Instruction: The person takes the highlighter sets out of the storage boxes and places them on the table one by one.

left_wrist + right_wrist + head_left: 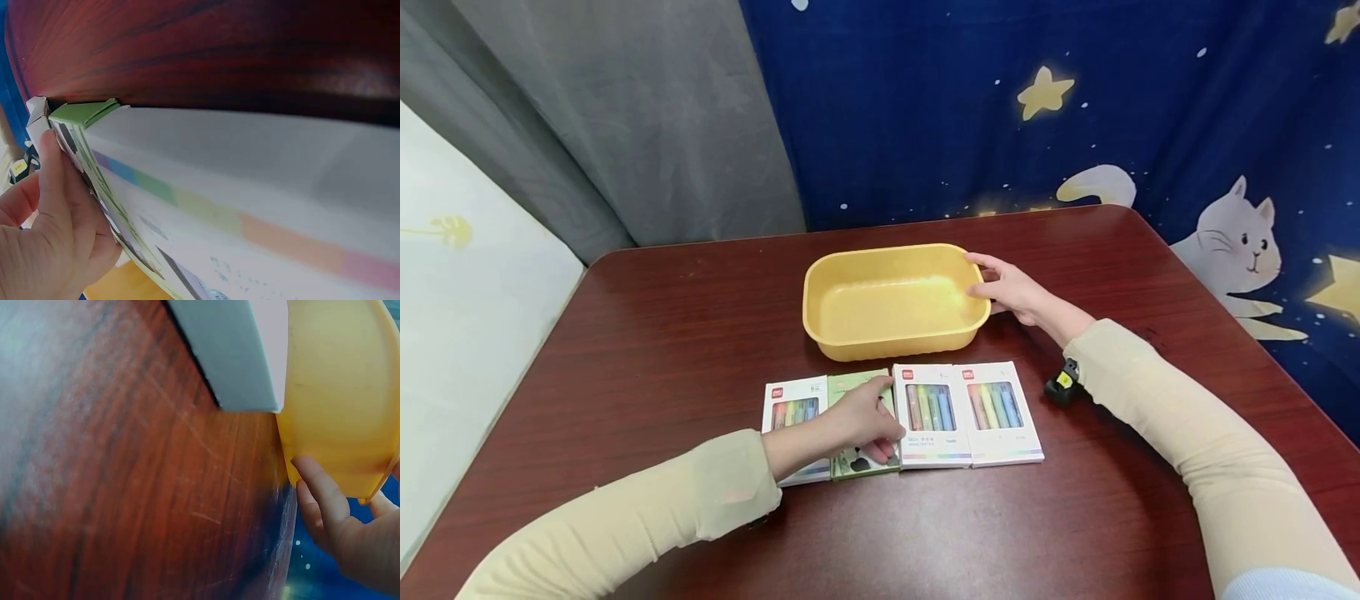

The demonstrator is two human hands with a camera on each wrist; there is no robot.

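A yellow plastic basin [895,346] stands on the table, its inside bare. My right hand [1011,290] holds its right end, with digits over the rim and others against the outer wall in the right wrist view [356,531]. In front of the basin, several flat boxes lie side by side. My left hand [868,421] rests over the green box [850,381], its fingers fairly straight and reaching toward the white crayon box [934,417] beside it. Another white box [793,390] lies partly under the left wrist, and a further white box [1000,412] ends the row at right.
The dark red-brown table [662,333] extends around the row and basin. A grey curtain [677,125] and a blue star-patterned curtain [925,108] hang behind it. A white panel [460,317] borders the left edge. A small black device [1062,383] is on the right wrist.
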